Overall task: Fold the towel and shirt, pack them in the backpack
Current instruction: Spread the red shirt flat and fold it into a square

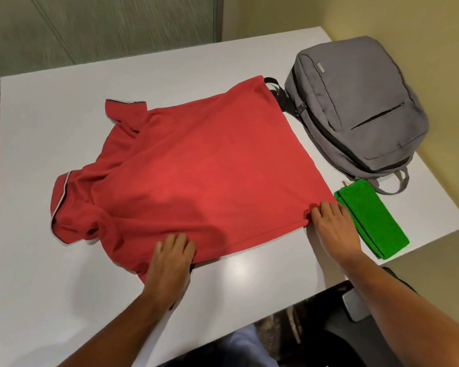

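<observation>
A red polo shirt [196, 168] lies spread flat on the white table [64, 300], collar to the left and hem to the right. My left hand [170, 263] rests on the shirt's near side edge, its fingers curled over the cloth. My right hand [334, 229] holds the near hem corner with bent fingers. A folded green towel [374, 223] lies just right of my right hand. The grey backpack [361, 107] lies flat at the far right, zipped shut, with its black strap partly under the shirt's far hem corner.
The table's right edge runs close behind the towel and backpack. A chair with a grey armrest [355, 305] stands below the table's near edge. A yellow wall rises at the right, and a glass partition stands behind the table.
</observation>
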Tool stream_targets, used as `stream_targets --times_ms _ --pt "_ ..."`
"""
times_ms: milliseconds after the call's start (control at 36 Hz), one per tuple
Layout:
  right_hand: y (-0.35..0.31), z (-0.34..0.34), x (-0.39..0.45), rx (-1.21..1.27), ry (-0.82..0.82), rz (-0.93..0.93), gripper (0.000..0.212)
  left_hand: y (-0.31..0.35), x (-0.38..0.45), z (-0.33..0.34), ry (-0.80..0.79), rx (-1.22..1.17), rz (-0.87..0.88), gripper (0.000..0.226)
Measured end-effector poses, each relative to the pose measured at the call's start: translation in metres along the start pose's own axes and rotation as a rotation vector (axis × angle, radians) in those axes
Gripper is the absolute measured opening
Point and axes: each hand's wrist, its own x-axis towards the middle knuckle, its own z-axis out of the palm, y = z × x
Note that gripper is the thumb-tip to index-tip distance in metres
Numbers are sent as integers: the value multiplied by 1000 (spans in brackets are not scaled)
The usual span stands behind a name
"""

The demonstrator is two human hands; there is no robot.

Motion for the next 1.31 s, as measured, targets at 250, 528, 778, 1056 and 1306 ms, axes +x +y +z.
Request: stream_targets --times_ms 250,528,778,1056,1306 --pt "-9 -4 1 -57 -172 30 26 -46 -65 10 11 -42 -154 30" --pt "-95 -56 32 110 -143 -58 26 -17 -76 -7 144 -280 -219 6" --pt "-219 -48 29 481 50 -479 65 -17 -86 -7 236 -332 -487 13" --pt "-237 -14 25 477 -33 -470 68 -57 -43 -10 322 -906 -1214 40" --pt "-234 -14 24 529 -18 -470 67 -58 -48 -15 392 -1417 -1391 33"
